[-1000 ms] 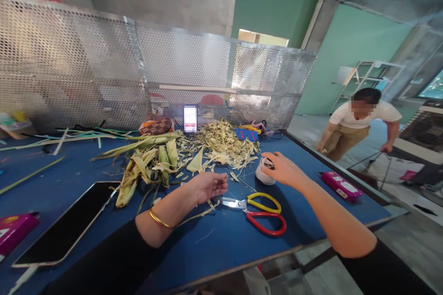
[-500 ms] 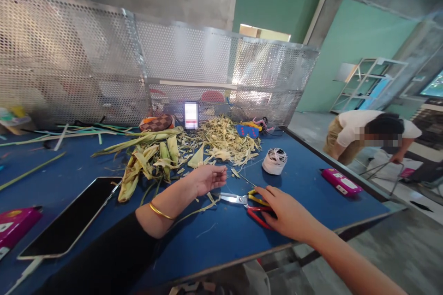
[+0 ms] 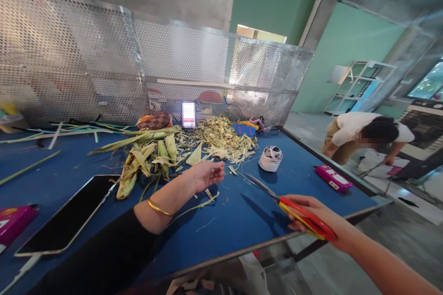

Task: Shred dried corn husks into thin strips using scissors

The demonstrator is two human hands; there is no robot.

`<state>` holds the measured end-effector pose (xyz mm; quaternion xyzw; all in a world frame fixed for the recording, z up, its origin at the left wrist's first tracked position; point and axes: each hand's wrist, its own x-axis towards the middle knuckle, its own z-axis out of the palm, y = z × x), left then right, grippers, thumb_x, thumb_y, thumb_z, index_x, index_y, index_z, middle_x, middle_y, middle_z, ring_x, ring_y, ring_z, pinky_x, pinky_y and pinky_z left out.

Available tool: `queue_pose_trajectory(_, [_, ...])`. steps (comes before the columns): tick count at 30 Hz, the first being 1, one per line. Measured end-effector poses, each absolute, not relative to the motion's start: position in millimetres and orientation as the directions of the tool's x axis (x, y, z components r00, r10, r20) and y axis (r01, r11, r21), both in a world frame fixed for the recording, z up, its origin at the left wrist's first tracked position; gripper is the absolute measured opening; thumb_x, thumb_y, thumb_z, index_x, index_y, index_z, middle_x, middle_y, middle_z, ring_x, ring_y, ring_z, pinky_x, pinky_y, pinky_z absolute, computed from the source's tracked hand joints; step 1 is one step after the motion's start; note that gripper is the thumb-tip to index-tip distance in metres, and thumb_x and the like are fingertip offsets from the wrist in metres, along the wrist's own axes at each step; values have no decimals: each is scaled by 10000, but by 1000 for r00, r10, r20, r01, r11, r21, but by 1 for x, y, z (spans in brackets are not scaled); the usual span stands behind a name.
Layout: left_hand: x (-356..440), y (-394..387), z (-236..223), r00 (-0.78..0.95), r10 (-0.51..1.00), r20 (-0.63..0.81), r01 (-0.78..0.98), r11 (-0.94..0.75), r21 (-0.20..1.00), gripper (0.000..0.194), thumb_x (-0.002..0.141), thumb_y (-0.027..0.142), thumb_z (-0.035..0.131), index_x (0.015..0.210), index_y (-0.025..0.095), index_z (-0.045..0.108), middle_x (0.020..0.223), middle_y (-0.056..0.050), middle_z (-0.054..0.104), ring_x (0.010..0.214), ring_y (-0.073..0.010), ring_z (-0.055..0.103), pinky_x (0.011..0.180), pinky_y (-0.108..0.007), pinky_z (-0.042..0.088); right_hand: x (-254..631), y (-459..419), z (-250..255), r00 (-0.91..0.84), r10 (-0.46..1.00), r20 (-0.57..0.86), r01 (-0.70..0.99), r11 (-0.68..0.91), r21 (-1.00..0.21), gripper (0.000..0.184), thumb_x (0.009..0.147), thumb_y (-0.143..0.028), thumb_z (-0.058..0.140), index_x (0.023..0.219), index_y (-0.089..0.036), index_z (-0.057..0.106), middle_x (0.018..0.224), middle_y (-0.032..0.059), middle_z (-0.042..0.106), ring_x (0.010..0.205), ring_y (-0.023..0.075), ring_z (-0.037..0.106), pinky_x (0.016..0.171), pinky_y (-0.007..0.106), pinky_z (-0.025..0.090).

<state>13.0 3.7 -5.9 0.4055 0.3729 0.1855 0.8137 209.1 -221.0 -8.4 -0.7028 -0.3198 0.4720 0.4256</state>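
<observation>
My right hand (image 3: pixel 313 214) is closed around the red and yellow handles of a pair of scissors (image 3: pixel 294 209), lifted above the blue table (image 3: pixel 235 221), blades pointing left toward my other hand. My left hand (image 3: pixel 206 174) rests palm up above the table, fingers curled in a pinch on a thin thread or strip too fine to name. A white spool of thread (image 3: pixel 270 158) stands on the table beyond the scissors. Corn husks (image 3: pixel 152 156) and shredded husk strips (image 3: pixel 224 140) lie piled behind my left hand.
A dark phone or tablet (image 3: pixel 65 216) lies at the left, pink packets (image 3: pixel 333 178) at the right edge and far left. A perforated metal screen (image 3: pixel 138 69) backs the table, with a lit phone (image 3: pixel 188 114) against it. Another person (image 3: pixel 367 136) bends over on the floor at the right.
My right hand left the spool, came down on the scissors and has now lifted them off the table toward the front right. My left hand stayed put.
</observation>
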Motion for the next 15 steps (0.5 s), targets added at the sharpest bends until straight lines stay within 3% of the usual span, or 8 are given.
queue_pose_trajectory(2, [13,3,-6,649,607,-459,0,604,797,113,805,137,592,694,121,603,555,-8,580,503,-80,556,550,-180,506,209,-220,-8,318,873,-369,-106,-353,-929,413,621,-409,691,975,-209,617,726,10,623,562,129,578,794,351,502])
queue_pose_trajectory(6, [12,1,-5,644,613,-458,-3,601,799,90,803,134,592,715,121,598,559,0,575,494,-78,557,559,-180,506,206,-212,-6,231,926,-300,-139,-273,-952,447,611,-460,729,978,-230,621,767,8,613,654,146,592,828,346,492])
queue_pose_trajectory(11, [13,3,-6,648,607,-460,6,599,800,103,818,136,575,718,115,592,565,4,572,491,-75,557,564,-184,509,213,-206,-5,123,921,-369,-204,-340,-918,409,712,-518,665,970,-204,616,722,-3,581,560,97,552,610,252,491])
queue_pose_trajectory(15, [14,2,-7,647,605,-464,15,598,802,125,831,147,561,714,117,590,567,8,569,493,-71,555,570,-184,505,217,-194,-2,98,898,-430,-103,-421,-901,463,758,-603,571,934,-176,603,645,-8,568,424,67,473,423,203,431])
